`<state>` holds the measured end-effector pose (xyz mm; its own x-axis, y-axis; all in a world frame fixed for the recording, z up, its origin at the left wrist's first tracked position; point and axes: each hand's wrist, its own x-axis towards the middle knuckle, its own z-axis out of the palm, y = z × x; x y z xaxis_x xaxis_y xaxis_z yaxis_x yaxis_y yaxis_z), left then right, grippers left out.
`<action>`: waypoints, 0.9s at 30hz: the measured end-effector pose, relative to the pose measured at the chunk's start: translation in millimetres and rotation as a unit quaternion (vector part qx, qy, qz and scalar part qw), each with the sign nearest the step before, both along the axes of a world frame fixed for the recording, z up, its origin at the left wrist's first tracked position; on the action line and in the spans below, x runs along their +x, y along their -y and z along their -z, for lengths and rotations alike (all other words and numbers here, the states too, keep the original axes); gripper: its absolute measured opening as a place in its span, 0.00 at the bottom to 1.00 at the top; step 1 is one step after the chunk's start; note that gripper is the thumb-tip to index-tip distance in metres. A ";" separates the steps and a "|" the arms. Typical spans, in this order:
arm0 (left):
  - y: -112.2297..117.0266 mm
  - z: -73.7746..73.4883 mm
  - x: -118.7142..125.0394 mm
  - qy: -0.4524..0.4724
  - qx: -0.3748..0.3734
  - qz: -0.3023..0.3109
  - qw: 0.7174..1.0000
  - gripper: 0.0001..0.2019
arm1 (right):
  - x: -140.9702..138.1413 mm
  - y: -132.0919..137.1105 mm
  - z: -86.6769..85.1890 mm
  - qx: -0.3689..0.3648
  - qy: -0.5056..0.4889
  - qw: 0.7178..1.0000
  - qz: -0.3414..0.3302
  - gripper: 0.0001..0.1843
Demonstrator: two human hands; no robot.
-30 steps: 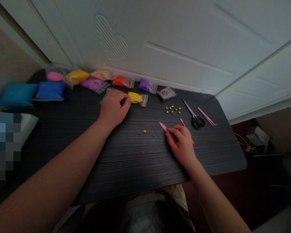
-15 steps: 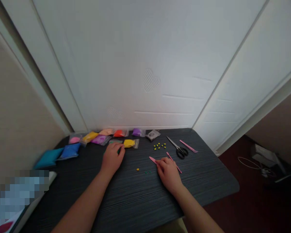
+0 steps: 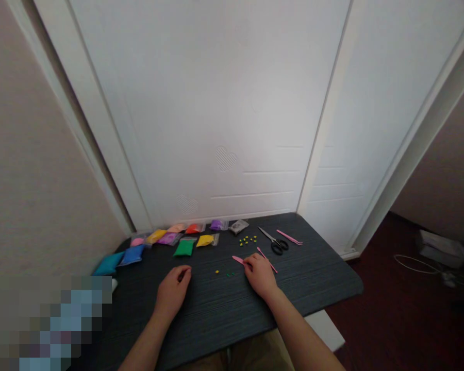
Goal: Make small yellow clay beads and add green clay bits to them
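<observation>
The right hand (image 3: 260, 275) grips a pink modelling knife (image 3: 237, 259) near the middle of the surface (image 3: 212, 319); the blade shows, but the fingers hide the handle. The left hand (image 3: 173, 291) has its grip narrow, fingertips curled in, and whether anything sits inside cannot be told. Between the hands lie a small yellow lump (image 3: 217, 271) and tiny green bits (image 3: 229, 274), too small to make out well. A pixelated patch covers the surface's near left corner, and the arms are cut off by the frame. The surface is dark, with fine streaks and a rounded near right corner. Its far edge meets a white panel (image 3: 226, 158) embossed with hearts; dark red floor (image 3: 355, 330) shows at right.
</observation>
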<state>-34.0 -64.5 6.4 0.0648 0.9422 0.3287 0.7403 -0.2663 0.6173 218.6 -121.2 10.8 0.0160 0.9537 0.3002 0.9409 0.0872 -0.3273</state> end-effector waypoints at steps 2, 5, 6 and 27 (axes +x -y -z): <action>4.5 -3.7 0.7 0.002 0.003 0.002 1.000 0.14 | -0.6 -0.1 0.1 0.008 -0.012 1.000 0.000 0.16; 7.4 -5.5 1.1 -0.011 0.006 0.015 1.000 0.14 | -0.5 -1.2 3.2 0.015 -0.040 0.999 -0.003 0.14; 8.0 -5.0 0.8 -0.015 0.003 0.019 1.000 0.14 | 0.1 -1.3 4.7 0.013 -0.049 0.999 -0.006 0.14; 10.9 -3.4 4.4 -0.062 -0.043 0.074 0.994 0.13 | 4.3 6.3 4.7 0.005 -0.100 0.995 0.005 0.12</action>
<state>-29.5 -75.4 9.9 0.2402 0.9436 0.2279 0.7688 -0.3282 0.5489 222.9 -127.5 6.2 0.0854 0.9500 0.3003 0.8580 0.0830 -0.5068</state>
